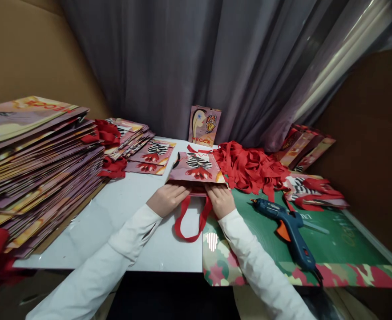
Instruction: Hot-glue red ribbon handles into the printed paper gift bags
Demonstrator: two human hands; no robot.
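Left hand [167, 198], right hand [221, 200] under near edge of one bag [199, 168] — one red loop [191, 238] between; grip hidden — can't tell.

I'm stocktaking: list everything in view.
front bag: one, mauve, centre
handle loop: one, red, centre
stacked bags: many, mauve, left
loose ribbons: several, red, left
propped bag: one, mauve, back
ribbon heap: one, red, right
other bags: several, mauve, right
glue gun: one, blue, right
cord: one, black, bottom right
sheet: one, green, right
tabletop: one, white, centre
curtain: uncounted, grey, back
cardboard walls: two, brown, sides
left hand: one, white-sleeved, centre
right hand: one, white-sleeved, centre
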